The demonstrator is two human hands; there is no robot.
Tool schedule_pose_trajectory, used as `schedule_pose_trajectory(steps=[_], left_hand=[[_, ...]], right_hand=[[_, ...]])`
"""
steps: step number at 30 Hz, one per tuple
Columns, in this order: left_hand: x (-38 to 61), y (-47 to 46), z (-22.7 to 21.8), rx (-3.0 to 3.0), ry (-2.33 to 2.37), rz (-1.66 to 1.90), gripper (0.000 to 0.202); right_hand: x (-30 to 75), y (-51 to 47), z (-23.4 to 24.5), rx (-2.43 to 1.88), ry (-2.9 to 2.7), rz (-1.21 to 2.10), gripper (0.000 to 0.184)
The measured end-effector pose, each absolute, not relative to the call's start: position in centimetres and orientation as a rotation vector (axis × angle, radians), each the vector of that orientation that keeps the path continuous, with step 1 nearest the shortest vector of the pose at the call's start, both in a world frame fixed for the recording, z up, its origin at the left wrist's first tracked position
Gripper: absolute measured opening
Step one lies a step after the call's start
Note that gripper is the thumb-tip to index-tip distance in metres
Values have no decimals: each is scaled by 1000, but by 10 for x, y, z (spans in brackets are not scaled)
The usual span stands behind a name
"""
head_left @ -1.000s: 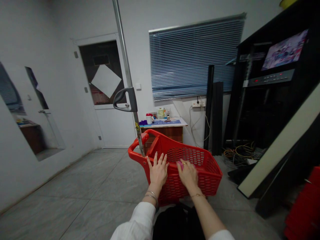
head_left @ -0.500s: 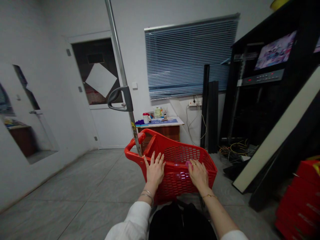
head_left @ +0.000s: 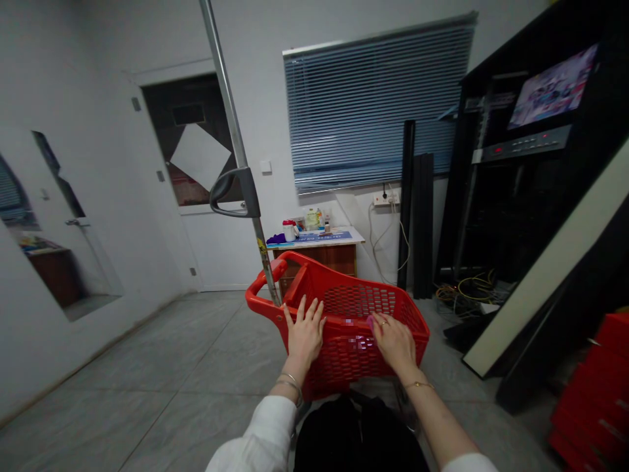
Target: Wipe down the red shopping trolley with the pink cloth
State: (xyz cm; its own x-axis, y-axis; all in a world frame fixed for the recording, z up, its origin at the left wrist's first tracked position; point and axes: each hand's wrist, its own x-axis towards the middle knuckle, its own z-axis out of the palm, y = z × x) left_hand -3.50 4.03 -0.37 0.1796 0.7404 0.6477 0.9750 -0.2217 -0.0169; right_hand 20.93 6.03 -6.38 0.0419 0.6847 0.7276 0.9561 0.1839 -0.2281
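A red plastic shopping basket (head_left: pixel 393 303) on wheels stands on the grey tiled floor right in front of me. Its metal pull pole (head_left: pixel 230 124) with a grey handle (head_left: pixel 234 193) rises from the left corner. My left hand (head_left: pixel 304 333) lies flat on the basket's near wall, fingers stretched over the rim. On the same wall to the right rests my right hand (head_left: pixel 393 341), its fingers pressed onto a small pink thing (head_left: pixel 369 322) against the rim. I cannot make out what the pink thing is.
A small wooden table (head_left: pixel 322 252) with bottles and a cup stands behind the basket under a window with blue blinds (head_left: pixel 373 105). A white door (head_left: pixel 196 196) is at back left. Black shelving (head_left: pixel 535 170), a leaning board (head_left: pixel 545 269), cables and red crates (head_left: pixel 597 387) fill the right.
My right hand has slid to the right along the basket's near wall with the pink thing under it. The left hand stays in place. My view has shifted slightly.
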Motion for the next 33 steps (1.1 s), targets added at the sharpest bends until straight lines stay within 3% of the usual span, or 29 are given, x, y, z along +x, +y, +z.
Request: schedule_pose_trajectory(steps=[9, 18, 27, 33], left_hand=[[-36, 40, -6, -2012, -1608, -738, 45], [-39, 42, -4, -2033, -1559, -697, 50], [-48, 42, -6, -2032, -1542, -677, 50], [-51, 40, -4, -2057, -1511, -648, 50]], right_hand=[[101, 56, -30, -1480, -1765, -391, 35], [200, 55, -57, -1614, -1701, -458, 32], [97, 52, -36, -1446, -1789, -445, 33], [169, 52, -56, -1492, -1769, -455, 32]])
